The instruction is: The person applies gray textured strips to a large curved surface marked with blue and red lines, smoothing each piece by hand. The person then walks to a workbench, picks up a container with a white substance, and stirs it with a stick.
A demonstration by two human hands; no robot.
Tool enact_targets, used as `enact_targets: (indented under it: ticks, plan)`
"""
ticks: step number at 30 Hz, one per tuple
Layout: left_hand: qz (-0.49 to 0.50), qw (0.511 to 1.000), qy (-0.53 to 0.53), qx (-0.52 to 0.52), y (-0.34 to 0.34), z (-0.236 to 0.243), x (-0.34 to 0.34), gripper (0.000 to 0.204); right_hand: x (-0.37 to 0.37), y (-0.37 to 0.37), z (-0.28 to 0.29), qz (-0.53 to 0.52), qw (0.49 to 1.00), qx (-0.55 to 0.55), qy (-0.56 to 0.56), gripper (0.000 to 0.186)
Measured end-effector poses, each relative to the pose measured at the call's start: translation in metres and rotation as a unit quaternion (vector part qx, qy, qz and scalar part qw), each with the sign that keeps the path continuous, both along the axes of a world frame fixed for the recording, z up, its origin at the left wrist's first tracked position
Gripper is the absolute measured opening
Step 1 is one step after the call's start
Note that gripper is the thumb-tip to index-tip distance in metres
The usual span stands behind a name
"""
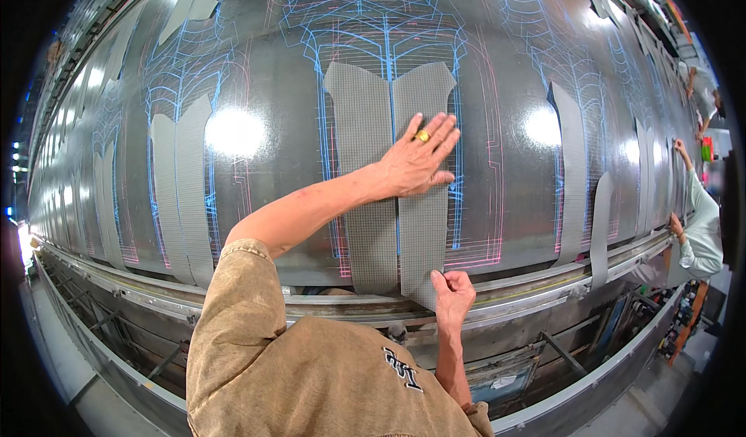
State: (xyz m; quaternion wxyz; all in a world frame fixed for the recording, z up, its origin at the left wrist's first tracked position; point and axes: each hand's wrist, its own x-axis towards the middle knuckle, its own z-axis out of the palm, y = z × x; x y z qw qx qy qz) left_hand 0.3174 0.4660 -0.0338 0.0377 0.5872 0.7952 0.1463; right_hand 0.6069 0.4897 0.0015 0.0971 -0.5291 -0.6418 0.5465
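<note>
Two grey checked fabric pieces (364, 142) lie side by side on the dark, glossy table (287, 227), over blue and pink outline lines (387, 41). My left hand (420, 161) rests palm down on the right-hand fabric piece (423, 239), fingers spread, a yellow ring on one finger. At the table's near edge, my right hand (454, 295) pinches the lower corner of that same piece, which hangs slightly over the edge. A narrow gap with a blue line separates the two pieces.
More grey fabric pieces (183, 188) lie on outlines to the left, and another piece (571, 173) to the right. One strip (601, 227) droops over the metal rail (536, 297) along the near edge. A co-worker's pale sleeve (703, 223) reaches in at far right.
</note>
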Motion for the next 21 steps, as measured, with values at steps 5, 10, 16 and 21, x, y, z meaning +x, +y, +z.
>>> enact_targets:
  ticks: [5, 10, 16, 21]
  plan:
    - [0.072, 0.997, 0.015, 0.018, 0.017, -0.009, -0.027, 0.077, 0.000, 0.000, 0.001, 0.005, 1.000, 0.006, 0.010, 0.020]
    - [0.131, 0.991, 0.020, 0.018, 0.033, -0.010, -0.057, 0.074, -0.001, 0.000, 0.004, 0.004, 1.000, -0.011, 0.019, 0.020]
    - [0.170, 0.984, 0.041, 0.019, 0.041, -0.012, -0.068, 0.072, 0.002, 0.004, 0.000, 0.031, 0.999, 0.013, 0.011, 0.020]
    - [0.095, 0.995, 0.038, 0.000, 0.021, -0.007, -0.027, 0.073, 0.000, 0.005, 0.000, 0.018, 0.999, -0.022, 0.037, 0.020]
